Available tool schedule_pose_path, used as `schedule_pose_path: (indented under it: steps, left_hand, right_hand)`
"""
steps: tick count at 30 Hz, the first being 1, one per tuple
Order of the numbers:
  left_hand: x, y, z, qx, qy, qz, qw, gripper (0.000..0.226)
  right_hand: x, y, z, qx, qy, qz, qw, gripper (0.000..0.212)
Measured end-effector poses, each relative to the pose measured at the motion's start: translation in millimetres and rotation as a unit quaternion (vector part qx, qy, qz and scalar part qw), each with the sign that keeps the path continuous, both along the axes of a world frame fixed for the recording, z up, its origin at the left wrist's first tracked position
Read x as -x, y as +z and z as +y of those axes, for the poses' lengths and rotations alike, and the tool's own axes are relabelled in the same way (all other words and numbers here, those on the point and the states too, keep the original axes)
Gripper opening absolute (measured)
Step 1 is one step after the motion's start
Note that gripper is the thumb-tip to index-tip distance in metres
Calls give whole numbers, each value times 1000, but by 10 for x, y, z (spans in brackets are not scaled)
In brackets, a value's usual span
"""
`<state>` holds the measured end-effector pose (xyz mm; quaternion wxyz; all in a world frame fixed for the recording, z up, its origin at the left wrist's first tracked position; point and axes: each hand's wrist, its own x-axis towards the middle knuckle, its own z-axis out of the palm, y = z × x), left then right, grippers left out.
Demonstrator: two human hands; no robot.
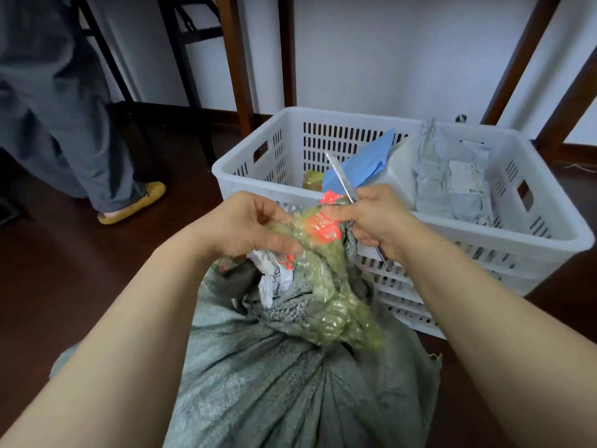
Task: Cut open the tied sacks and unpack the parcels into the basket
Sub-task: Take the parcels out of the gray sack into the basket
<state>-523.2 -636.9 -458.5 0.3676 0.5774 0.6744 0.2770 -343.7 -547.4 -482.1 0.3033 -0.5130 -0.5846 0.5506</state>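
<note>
A grey-green woven sack (274,383) stands on the floor in front of me, its neck bunched and wrapped in yellowish tape (336,305) with an orange patch. My left hand (242,224) grips the taped neck from the left. My right hand (378,218) holds a slim metal blade (340,176) pointing up and away, its fingers also pinching the orange-taped top. A white parcel (274,279) shows in the sack's opening. Behind stands the white slatted basket (258,176) with several parcels inside.
The basket holds a blue parcel (365,160) and grey plastic mailers (452,179). A person in grey trousers and yellow slippers (135,202) stands at the left. Wooden furniture legs (239,59) rise behind the basket on a dark wooden floor.
</note>
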Motion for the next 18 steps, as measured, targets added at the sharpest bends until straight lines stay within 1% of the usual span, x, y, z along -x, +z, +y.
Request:
schedule_pose_path:
  steps: [3, 4, 6, 8, 9, 11, 12, 13, 15, 16, 18]
  left_hand:
    - [319, -63, -51, -20, 87, 56, 994, 28]
    - [445, -94, -91, -20, 109, 63, 992, 27]
    - [632, -142, -142, 1, 104, 56, 993, 27]
    - [634, -176, -163, 48, 70, 46, 995, 34]
    - [609, -187, -145, 66, 53, 78, 993, 40]
    - [493, -144, -97, 78, 2, 199, 977, 53]
    - [394, -89, -85, 67, -12, 208, 976, 59]
    - [284, -30, -78, 52, -19, 174, 983, 63]
    - [87, 35, -70, 13, -2, 53, 999, 69]
    - [1, 48, -60, 15, -2, 18, 1000, 70]
    - [-130, 7, -35, 64, -60, 65, 994, 76]
  right_hand:
    - [-284, 20, 164, -2, -139, 42, 989, 34]
    - [-408, 2, 195, 1, -154, 58, 986, 34]
    - [-532, -32, 218, 1, -130, 57, 990, 28]
    - [-473, -20, 211, 1, -103, 71, 992, 17]
    - [-419, -6, 216, 3, -93, 90, 992, 13]
    - [-321, 2, 244, 10, -77, 124, 989, 9]
    - [-288, -8, 242, 12, -69, 131, 989, 8]
    - [-265, -20, 232, 13, -60, 133, 989, 9]
    - [-228, -44, 223, 12, -55, 129, 990, 15]
    - [-208, -46, 209, 11, -57, 124, 991, 17]
    - [-176, -28, 174, 1, -59, 98, 993, 11]
